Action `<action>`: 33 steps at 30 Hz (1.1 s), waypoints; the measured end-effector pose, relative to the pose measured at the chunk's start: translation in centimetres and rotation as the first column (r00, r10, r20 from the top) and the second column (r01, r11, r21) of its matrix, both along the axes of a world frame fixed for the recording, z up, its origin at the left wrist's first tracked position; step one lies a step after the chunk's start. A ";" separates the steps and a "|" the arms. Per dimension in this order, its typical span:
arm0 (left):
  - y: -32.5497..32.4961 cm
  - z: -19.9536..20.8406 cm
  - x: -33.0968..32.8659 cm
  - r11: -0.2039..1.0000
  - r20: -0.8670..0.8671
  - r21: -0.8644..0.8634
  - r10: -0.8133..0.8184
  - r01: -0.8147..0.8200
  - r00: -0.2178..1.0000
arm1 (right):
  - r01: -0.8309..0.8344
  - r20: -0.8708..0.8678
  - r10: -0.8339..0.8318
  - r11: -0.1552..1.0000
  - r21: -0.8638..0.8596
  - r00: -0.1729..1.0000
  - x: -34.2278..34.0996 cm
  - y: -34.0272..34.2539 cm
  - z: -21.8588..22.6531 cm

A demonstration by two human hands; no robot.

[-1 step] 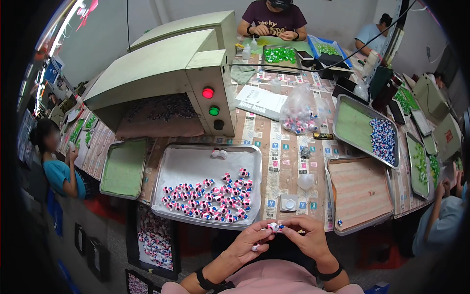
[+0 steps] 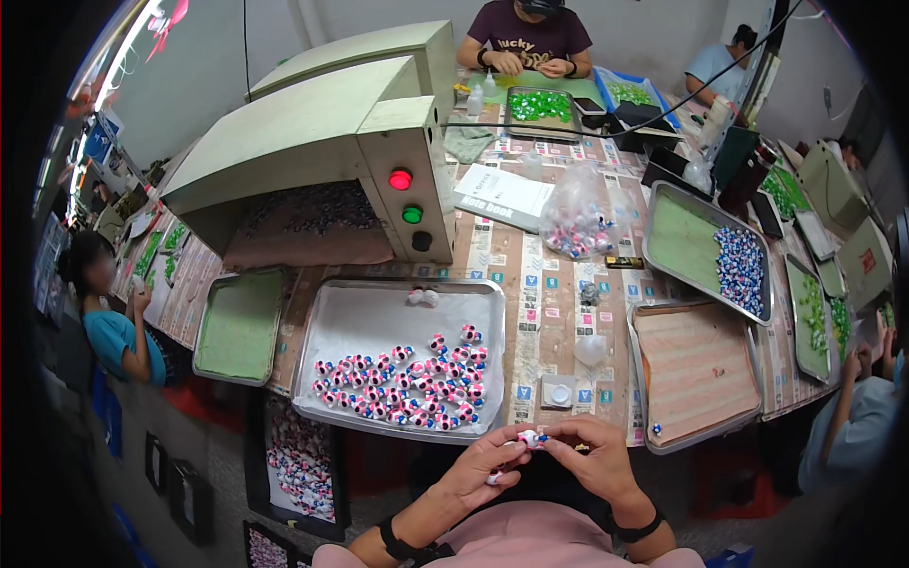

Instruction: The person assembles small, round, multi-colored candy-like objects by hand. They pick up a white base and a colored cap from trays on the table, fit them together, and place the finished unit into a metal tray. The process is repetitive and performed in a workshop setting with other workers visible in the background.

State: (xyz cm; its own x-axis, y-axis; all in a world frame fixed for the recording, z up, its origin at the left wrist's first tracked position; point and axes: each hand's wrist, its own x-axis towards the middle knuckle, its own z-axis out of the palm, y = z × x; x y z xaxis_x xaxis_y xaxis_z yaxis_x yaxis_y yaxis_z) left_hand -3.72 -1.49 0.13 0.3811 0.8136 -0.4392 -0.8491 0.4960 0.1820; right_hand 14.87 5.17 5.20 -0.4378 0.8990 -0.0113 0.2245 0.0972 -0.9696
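We have one small toy piece (image 2: 529, 437), white with pink and blue on it, between our two hands, just off the table's near edge. Our left hand (image 2: 485, 464) pinches it closely between thumb and fingertips, while its curled lower fingers hold a second white piece (image 2: 493, 478). Our right hand (image 2: 598, 461) meets it from 3 o'clock, thumb and fingers nearly closed at the blue end; we cannot tell whether that blue bit is separate.

To do this well, we judge, the left pinch should be steady and the right one light, since small round things roll easily. Resting both sets of fingertips against each other should help steady us, and the spare piece needs a loose curl so it does not crowd the pinch.

At 10 o'clock lies a paper-lined tray (image 2: 355, 317) with many similar pieces (image 2: 417, 386); at 12 o'clock, a little square dish (image 2: 558, 391); at 2 o'clock, a cloth-lined tray (image 2: 701, 364).
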 end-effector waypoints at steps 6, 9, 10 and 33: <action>0.0 -0.2 0.3 1.000 -0.035 0.016 -0.016 0.016 0.999 | -0.010 0.014 0.010 1.000 0.001 1.000 0.3 -0.1 -0.3; -0.1 -0.3 0.5 0.999 -0.078 0.025 -0.026 0.028 0.997 | -0.026 -0.002 0.026 0.999 0.045 1.000 0.5 -0.2 -0.4; -0.1 -0.1 0.5 1.000 -0.127 0.016 -0.025 0.027 0.992 | -0.026 -0.005 0.026 0.999 0.048 1.000 0.6 -0.2 -0.6; 0.9 2.3 -6.4 0.913 -0.869 0.320 0.390 0.253 -0.305 | 0.286 0.107 -0.300 0.949 0.132 0.948 6.5 0.4 -1.4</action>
